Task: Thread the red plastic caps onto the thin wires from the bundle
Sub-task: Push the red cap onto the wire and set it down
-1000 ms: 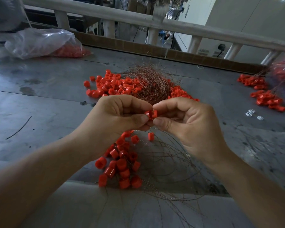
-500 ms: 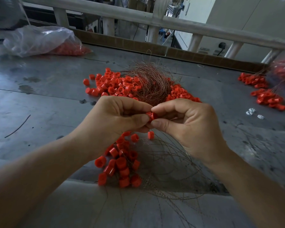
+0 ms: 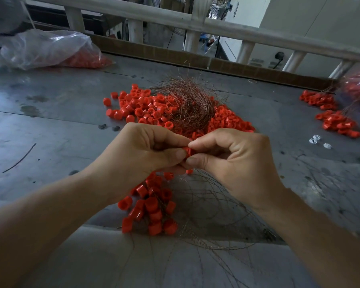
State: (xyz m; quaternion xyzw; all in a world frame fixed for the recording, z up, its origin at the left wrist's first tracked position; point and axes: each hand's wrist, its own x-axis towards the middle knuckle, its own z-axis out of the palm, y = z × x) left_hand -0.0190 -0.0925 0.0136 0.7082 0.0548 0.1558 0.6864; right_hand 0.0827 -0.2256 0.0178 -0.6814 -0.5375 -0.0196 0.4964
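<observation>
We see dim, soft daylight from the top; the plastic bag (image 3: 46,48) glints, edges bow, far right blurs.

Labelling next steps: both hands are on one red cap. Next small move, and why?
Probably slide the red cap down toward the cap cluster on the thin wires below, then let go. The left hand and right hand both pinch it; the strand between them is too thin to see.
</observation>
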